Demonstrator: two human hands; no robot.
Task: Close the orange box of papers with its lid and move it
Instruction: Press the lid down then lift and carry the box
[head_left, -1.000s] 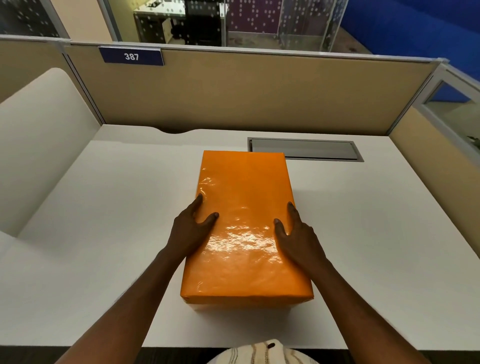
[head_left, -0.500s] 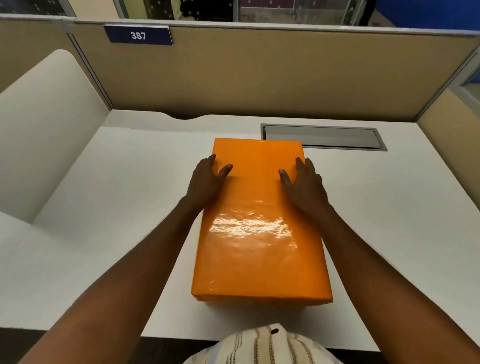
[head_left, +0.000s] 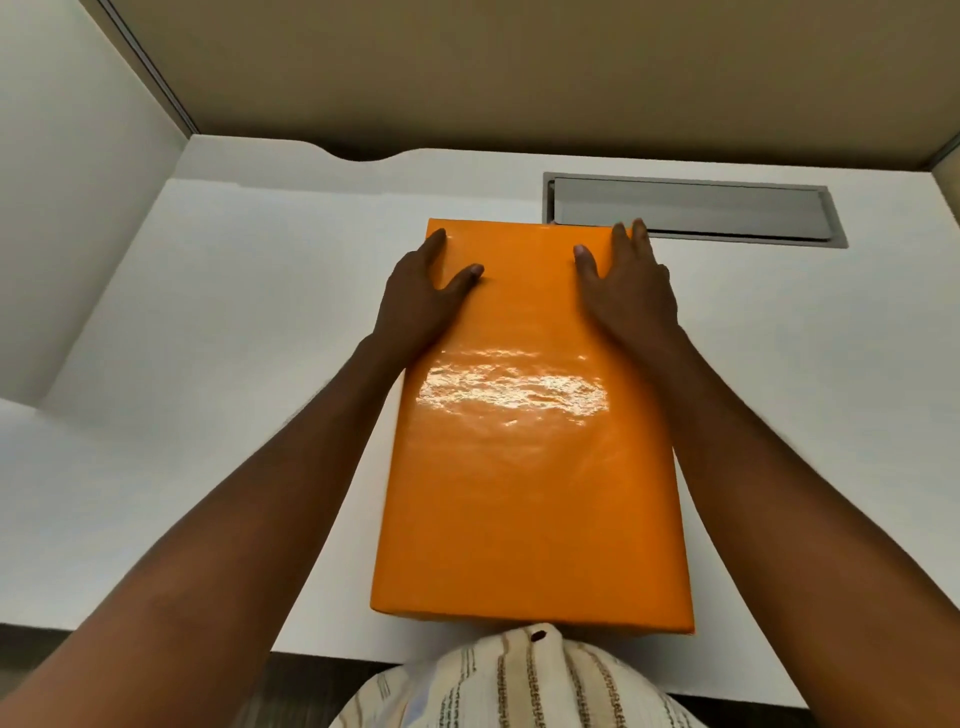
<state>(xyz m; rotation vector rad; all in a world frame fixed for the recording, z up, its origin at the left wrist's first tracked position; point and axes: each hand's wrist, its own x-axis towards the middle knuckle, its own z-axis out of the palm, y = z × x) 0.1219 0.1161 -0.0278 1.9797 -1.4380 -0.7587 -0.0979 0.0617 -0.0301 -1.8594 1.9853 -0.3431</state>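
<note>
Glossy rectangular orange box (head_left: 530, 467) under flat hands

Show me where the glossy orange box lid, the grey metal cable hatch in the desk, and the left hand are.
Glossy orange box lid (head_left: 530, 493): head view, middle of its top face.
Grey metal cable hatch (head_left: 727, 208): head view, centre of its flap.
Left hand (head_left: 415, 301): head view, back of the hand.
</note>
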